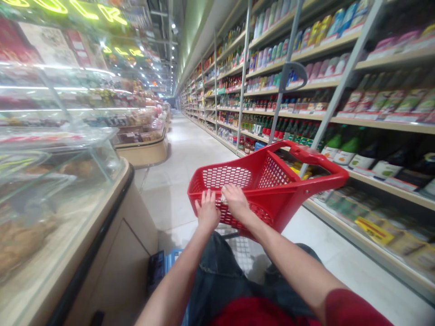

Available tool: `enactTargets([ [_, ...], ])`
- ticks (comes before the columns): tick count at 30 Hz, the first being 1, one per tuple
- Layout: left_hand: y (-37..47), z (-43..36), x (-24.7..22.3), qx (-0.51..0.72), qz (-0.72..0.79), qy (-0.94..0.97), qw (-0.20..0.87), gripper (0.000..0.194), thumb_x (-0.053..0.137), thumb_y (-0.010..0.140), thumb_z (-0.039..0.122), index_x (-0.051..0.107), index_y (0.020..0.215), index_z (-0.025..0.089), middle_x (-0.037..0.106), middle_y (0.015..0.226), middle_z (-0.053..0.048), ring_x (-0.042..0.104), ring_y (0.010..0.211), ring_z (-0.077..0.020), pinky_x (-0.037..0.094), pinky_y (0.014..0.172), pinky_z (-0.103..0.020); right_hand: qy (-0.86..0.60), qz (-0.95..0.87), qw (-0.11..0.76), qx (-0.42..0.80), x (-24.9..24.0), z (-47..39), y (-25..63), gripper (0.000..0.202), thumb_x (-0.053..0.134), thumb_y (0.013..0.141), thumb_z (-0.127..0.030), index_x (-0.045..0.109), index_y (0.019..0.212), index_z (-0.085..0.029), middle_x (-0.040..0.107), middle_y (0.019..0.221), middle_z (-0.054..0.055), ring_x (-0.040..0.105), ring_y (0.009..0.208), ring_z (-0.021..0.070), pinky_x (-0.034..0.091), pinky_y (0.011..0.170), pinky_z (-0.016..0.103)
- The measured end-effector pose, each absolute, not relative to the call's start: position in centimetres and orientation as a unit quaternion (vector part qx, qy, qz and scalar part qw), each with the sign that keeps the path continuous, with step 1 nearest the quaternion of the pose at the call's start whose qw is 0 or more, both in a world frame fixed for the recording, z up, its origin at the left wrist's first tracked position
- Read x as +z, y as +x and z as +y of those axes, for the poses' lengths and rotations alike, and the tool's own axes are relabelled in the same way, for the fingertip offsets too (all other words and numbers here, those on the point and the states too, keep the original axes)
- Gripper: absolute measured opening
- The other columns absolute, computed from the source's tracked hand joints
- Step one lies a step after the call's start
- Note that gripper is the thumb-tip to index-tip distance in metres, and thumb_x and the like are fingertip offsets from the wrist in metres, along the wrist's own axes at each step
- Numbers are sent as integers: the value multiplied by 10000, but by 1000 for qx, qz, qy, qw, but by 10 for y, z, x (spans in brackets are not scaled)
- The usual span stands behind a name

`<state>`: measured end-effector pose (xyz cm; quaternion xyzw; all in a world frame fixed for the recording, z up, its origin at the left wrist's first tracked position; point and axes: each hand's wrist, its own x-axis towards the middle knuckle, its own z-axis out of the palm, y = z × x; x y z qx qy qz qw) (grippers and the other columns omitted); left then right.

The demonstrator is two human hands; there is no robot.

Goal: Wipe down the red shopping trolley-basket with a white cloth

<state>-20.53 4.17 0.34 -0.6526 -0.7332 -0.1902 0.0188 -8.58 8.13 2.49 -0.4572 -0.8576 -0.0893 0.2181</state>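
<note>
1. Right side: tall shelves [384, 122], rows of bottles and cans [324, 29].
2. Green bottles [351, 148] on a lower shelf, yellow price tag [374, 230] below.
3. Left side: glass display case [102, 156], food inside blurred.
4. Neon letters [81, 9], upper left.
5. Pale floor [183, 151] along the aisle.

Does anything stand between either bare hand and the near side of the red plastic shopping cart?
Nothing visible blocks the left hand, which lies against the near side of the red plastic shopping cart. The right hand is at the rim too, with a small pale patch by its fingers, too blurred to identify.
</note>
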Motion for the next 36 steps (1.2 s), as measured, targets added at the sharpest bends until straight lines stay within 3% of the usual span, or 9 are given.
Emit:
enactTargets([
  [8, -193, 45, 0, -195, -748, -633, 45, 664, 448, 717, 220, 322, 1362, 127, 273, 1469, -96, 188, 1364, -261, 171, 1086, -537, -579, -755, 269, -147, 55, 85, 30, 417, 404, 768, -44, 569, 1131, -164, 519, 1279, 106, 381, 1232, 281, 235, 1006, 524],
  [16, -141, 41, 12, -192, -657, -728, 31, 658, 440, 726, 181, 307, 1369, 142, 259, 1475, -88, 184, 1368, -241, 169, 1090, -530, -529, -799, 256, -125, 41, 70, -6, 484, 409, 736, -13, 543, 1169, -182, 502, 1308, 94, 366, 1259, 256, 188, 1034, 524],
  [26, -125, 40, 14, -193, -667, -719, 24, 684, 442, 702, 158, 301, 1371, 128, 256, 1474, -97, 191, 1365, -250, 150, 1086, -553, -622, -674, 332, -221, 69, 71, 94, 447, 438, 704, -47, 573, 1111, -172, 520, 1276, 119, 379, 1242, 289, 191, 1001, 557],
  [36, -93, 43, 24, -197, -622, -758, 24, 650, 432, 736, 178, 299, 1369, 120, 264, 1469, -107, 207, 1360, -247, 180, 1079, -548, -560, -739, 331, -172, 50, 65, 61, 483, 417, 706, -42, 561, 1139, -201, 509, 1297, 98, 361, 1262, 258, 152, 1024, 558],
])
